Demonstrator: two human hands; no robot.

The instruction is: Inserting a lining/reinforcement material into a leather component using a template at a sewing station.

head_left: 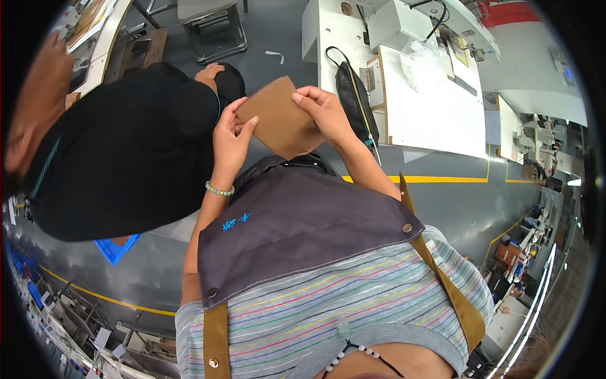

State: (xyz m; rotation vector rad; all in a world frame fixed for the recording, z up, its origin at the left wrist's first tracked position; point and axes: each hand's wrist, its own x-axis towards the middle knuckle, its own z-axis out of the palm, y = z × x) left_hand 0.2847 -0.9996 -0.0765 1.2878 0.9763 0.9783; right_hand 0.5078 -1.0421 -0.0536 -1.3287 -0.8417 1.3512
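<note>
Between my two hands is a flat brown piece (278,120), roughly square, that looks like leather or card. My left hand (232,134) grips its left edge, thumb on top and fingers behind. On the upper right edge my right hand (323,110) pinches it, the thumb lying over the face. The piece is tilted, held in front of my dark apron (303,202). Part of the fingers is hidden behind it.
A co-worker in black (126,151) sits close on my left. To the right stands a white worktable (435,114) with a clear plastic bag (423,66) and a black zipped pouch (353,95) at its side. A grey stool (208,19) and a blue crate (117,251) stand on the floor.
</note>
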